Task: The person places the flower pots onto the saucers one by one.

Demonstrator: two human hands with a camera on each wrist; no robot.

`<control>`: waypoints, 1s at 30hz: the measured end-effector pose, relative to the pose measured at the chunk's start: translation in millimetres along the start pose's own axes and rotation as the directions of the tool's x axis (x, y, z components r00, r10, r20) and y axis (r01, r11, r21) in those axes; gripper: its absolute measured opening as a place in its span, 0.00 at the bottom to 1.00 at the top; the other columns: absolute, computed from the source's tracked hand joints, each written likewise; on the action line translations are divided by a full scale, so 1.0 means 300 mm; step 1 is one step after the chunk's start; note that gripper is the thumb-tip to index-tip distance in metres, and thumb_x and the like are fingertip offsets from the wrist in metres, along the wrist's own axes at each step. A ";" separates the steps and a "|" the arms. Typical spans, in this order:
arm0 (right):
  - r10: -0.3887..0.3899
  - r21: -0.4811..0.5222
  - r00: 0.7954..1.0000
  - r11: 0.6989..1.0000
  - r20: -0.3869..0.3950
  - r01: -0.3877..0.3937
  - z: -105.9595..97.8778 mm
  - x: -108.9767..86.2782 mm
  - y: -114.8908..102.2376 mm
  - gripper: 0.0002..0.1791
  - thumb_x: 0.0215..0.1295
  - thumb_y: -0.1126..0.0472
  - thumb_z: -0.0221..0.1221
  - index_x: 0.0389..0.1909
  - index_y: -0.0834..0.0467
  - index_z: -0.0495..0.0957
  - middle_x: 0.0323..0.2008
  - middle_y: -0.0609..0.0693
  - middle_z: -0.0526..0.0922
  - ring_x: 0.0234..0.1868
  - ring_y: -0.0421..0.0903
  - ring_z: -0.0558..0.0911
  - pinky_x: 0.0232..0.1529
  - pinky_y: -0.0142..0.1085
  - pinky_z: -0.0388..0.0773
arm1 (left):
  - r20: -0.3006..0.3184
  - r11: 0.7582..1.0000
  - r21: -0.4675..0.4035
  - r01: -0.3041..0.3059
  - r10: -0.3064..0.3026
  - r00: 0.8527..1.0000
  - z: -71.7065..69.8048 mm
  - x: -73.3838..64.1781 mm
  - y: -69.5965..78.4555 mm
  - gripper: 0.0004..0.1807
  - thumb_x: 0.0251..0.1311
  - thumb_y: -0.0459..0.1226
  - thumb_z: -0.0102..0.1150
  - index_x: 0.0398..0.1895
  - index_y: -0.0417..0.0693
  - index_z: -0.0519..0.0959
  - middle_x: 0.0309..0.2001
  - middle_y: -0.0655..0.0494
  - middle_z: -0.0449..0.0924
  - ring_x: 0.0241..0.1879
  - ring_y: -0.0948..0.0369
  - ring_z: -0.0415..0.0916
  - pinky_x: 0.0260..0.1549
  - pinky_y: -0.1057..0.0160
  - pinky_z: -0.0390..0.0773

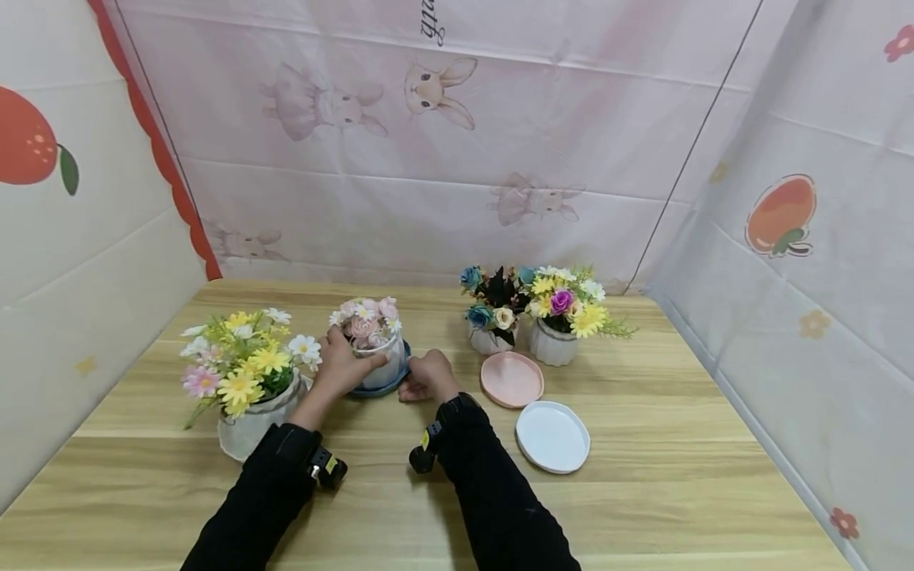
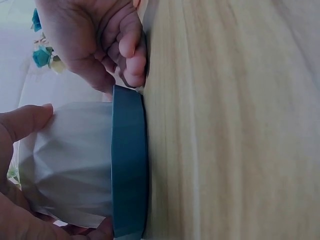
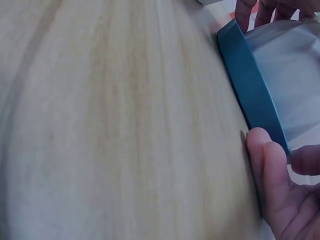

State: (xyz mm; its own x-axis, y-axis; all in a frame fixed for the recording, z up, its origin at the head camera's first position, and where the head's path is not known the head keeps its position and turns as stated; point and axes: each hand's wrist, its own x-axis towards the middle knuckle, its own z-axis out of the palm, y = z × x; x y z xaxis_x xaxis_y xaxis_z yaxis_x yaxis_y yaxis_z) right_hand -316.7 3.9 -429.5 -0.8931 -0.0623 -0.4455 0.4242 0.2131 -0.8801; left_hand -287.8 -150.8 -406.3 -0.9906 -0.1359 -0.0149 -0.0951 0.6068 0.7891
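Observation:
A white faceted pot (image 2: 75,160) of pink and white artificial flowers (image 1: 366,322) stands in a blue saucer (image 2: 129,165) on the table. My left hand (image 1: 343,369) grips the pot, its thumb and fingers spread around the side. At the saucer's right edge, my right hand (image 1: 428,376) pinches the rim, with the thumb at the upper edge and fingers along the outer wall. Close by my left wrist sits another white pot (image 1: 257,424) with yellow, white and pink flowers (image 1: 246,361).
To the right lie a pink saucer (image 1: 512,380) and a white saucer (image 1: 553,437). Behind them stand a pot with blue and cream flowers (image 1: 493,317) and a ribbed white pot (image 1: 554,346) with yellow and purple flowers. Printed cloth walls (image 1: 428,206) border the wooden table (image 1: 664,476).

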 end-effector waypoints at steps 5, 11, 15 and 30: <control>0.011 -0.027 1.000 1.000 0.004 -0.011 0.001 0.007 0.002 0.18 0.69 0.61 0.46 0.28 0.72 0.73 0.17 0.58 0.79 0.14 0.45 0.78 0.20 0.35 0.80 | -0.006 1.000 -0.005 -0.006 0.006 1.000 0.004 0.007 -0.007 0.56 0.50 0.48 0.65 0.68 0.31 0.38 0.62 0.25 0.43 0.59 0.34 0.53 0.52 0.39 0.63; 0.014 -0.030 1.000 0.999 0.008 -0.014 -0.002 0.004 0.003 0.19 0.69 0.60 0.47 0.28 0.73 0.75 0.17 0.58 0.79 0.13 0.45 0.78 0.18 0.35 0.79 | -0.010 1.000 -0.004 -0.006 0.006 1.000 0.005 0.008 -0.007 0.56 0.50 0.48 0.66 0.68 0.30 0.38 0.61 0.25 0.44 0.59 0.34 0.53 0.52 0.39 0.63; 0.016 -0.050 1.000 0.999 0.002 -0.016 0.000 0.004 0.000 0.18 0.69 0.60 0.46 0.28 0.72 0.74 0.16 0.57 0.79 0.13 0.44 0.78 0.17 0.34 0.79 | -0.003 1.000 -0.009 -0.008 0.008 1.000 0.002 0.007 -0.005 0.56 0.50 0.48 0.66 0.68 0.31 0.38 0.61 0.25 0.44 0.59 0.34 0.52 0.53 0.39 0.62; -0.185 -0.419 0.983 0.893 -0.007 0.165 0.000 0.000 0.002 0.18 0.65 0.62 0.50 0.17 0.65 0.76 0.13 0.54 0.79 0.11 0.46 0.78 0.11 0.36 0.75 | 0.008 0.999 0.029 0.022 -0.022 1.000 -0.008 0.003 0.017 0.57 0.49 0.48 0.66 0.67 0.28 0.39 0.61 0.24 0.45 0.58 0.34 0.54 0.50 0.40 0.65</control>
State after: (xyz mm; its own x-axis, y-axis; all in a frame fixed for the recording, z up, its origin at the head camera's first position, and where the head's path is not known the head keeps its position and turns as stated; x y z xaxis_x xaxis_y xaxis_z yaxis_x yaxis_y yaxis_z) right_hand -316.4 4.1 -430.1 -0.9572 -0.0942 -0.2738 0.1682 0.5887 -0.7907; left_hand -289.0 -149.7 -401.0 -0.9890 -0.1429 -0.0378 -0.1199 0.6265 0.7701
